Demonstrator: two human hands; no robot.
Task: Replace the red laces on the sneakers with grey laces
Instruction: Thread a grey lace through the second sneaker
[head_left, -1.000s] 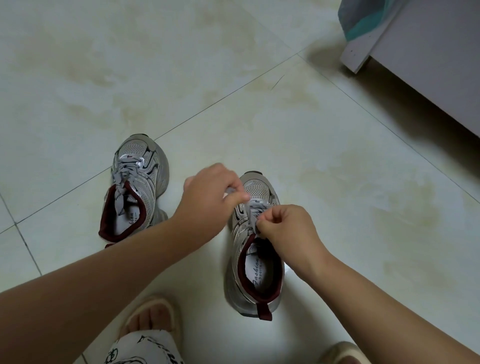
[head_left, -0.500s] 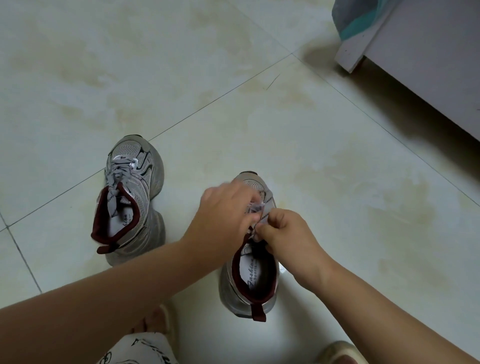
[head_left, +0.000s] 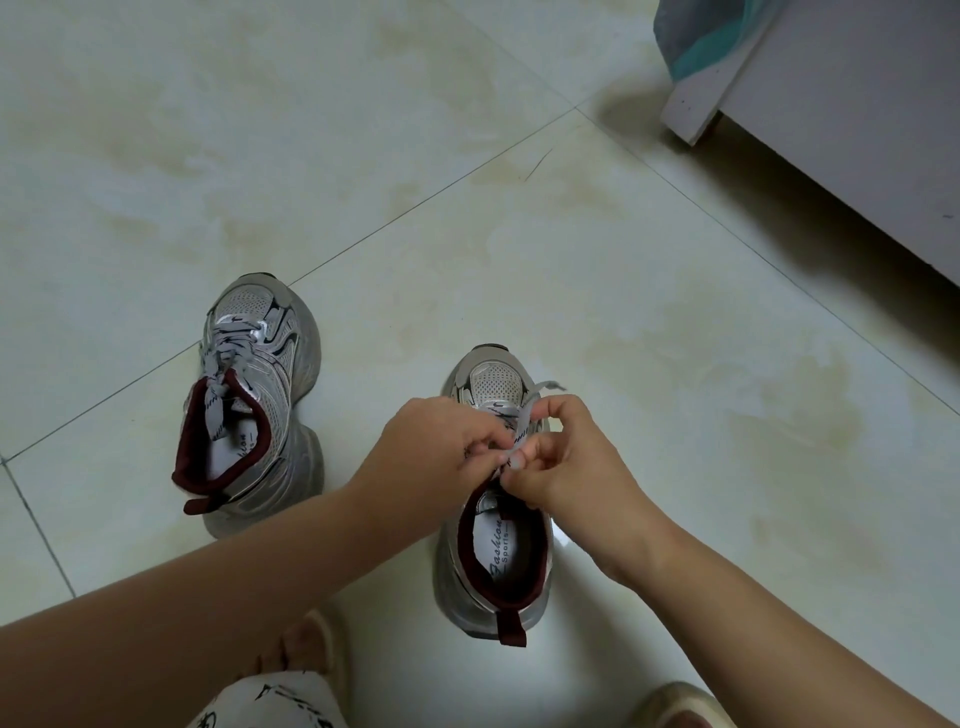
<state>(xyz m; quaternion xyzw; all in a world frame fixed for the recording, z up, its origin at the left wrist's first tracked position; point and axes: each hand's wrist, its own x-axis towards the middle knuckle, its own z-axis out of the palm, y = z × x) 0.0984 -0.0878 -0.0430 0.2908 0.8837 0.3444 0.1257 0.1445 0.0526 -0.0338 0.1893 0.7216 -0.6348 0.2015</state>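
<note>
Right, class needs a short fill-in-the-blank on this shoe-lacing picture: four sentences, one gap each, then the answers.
1. Both hands pinch the grey lace over the sneaker on the ____ of the picture.
2. The other sneaker stands untouched, already threaded with a ____ lace.
3. Both sneakers stand on a floor of pale ____.
4. The collar lining of the held sneaker is dark ____.

The left hand and right hand meet above the tongue.

Answers: right; grey; tiles; red

One sneaker (head_left: 254, 395) stands left of the other sneaker (head_left: 493, 519) (well apart) on the floor (head_left: 675, 415).
</note>
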